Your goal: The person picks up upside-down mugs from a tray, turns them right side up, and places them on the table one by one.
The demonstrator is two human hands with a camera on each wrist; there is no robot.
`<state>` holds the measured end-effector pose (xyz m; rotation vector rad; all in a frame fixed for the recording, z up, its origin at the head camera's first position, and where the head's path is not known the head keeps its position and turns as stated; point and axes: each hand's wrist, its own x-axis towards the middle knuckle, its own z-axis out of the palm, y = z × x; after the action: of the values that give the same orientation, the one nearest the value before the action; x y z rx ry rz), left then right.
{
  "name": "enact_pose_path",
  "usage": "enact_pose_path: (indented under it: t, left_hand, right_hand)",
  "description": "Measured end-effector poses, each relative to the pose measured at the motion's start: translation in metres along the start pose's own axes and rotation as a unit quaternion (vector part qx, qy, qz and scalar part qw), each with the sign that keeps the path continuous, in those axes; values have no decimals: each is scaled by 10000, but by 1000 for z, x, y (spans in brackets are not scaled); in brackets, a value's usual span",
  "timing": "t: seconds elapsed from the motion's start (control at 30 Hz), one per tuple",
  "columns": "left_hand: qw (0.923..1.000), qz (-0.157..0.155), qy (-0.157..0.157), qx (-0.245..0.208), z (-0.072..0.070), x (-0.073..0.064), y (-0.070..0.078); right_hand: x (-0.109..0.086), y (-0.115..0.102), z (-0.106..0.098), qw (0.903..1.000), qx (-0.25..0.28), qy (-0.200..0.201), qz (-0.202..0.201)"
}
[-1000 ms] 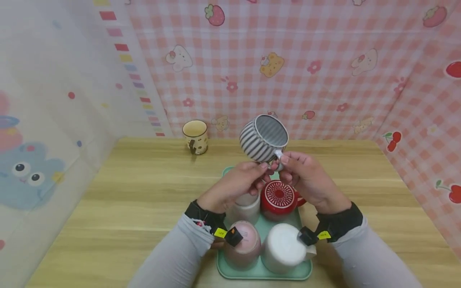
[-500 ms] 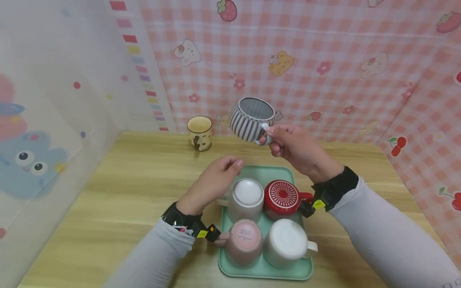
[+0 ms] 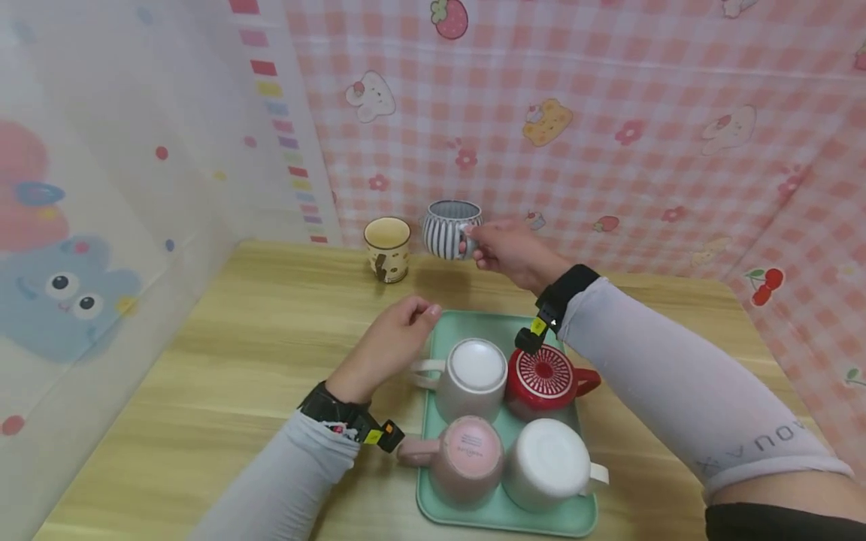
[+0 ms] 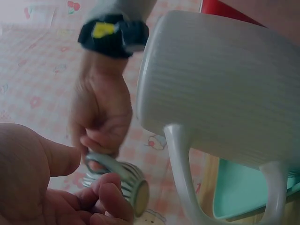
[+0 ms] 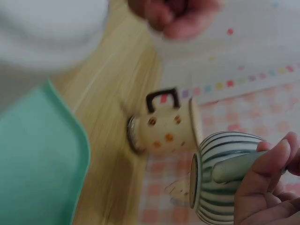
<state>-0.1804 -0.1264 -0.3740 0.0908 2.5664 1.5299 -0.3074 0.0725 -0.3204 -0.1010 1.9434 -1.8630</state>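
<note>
A round striped mug (image 3: 446, 233), upright, is held by its handle in my right hand (image 3: 510, 252), above the back of the table beside the yellow mug (image 3: 389, 255). In the right wrist view the fingers and thumb pinch the striped mug's handle (image 5: 234, 167). My left hand (image 3: 392, 338) hovers loosely curled and holds nothing, left of the green tray's back edge. Nearest to it is an upside-down white mug (image 3: 476, 376) on the tray. In the left wrist view that mug (image 4: 211, 89) looms large beside the loosely bent left fingers.
On the green tray (image 3: 514, 324) an upside-down red mug (image 3: 541, 379), pink mug (image 3: 467, 458) and second white mug (image 3: 551, 462) also stand. The tray lies on a wooden table (image 3: 271, 361). A checked pink cloth wall (image 3: 541, 180) rises behind the table's back edge.
Both hands were at the striped mug; the left has let go and drawn back left. The right hand has carried the mug left and back, turning it upright, near the yellow mug.
</note>
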Motion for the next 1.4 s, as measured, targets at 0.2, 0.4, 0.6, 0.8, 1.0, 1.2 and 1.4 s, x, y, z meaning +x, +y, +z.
enact_pose_path:
  t: [0.2,0.4,0.6,0.8,1.0,1.2,1.4]
  left_hand:
    - [10000,5,-32,5,5,-3,5]
    - [10000,21,-64,70,9,-7,11]
    - [9999,-36,-61,123,10,-5,10]
    - [9998,-85,-78,130,10,-4,10]
    - [9998,-62,-100,157,9,-4,10]
    - [9996,-111,-213,129,11,-6,11]
    - [9996,-78,-196,185,10,-6,9]
  right_hand:
    - [22,8,-5,9989,-157,202,403]
    - [37,18,-6,9954,-539,254,755]
    - [43,29,1,9937,-777,42,801]
    - [47,36,6,9929,-725,-52,941]
    - [54,40,13,9901,-592,-285,1237]
    - [55,47,21,9835,-885,-479,1501]
    - [57,48,26,9808,-794,-528,1700]
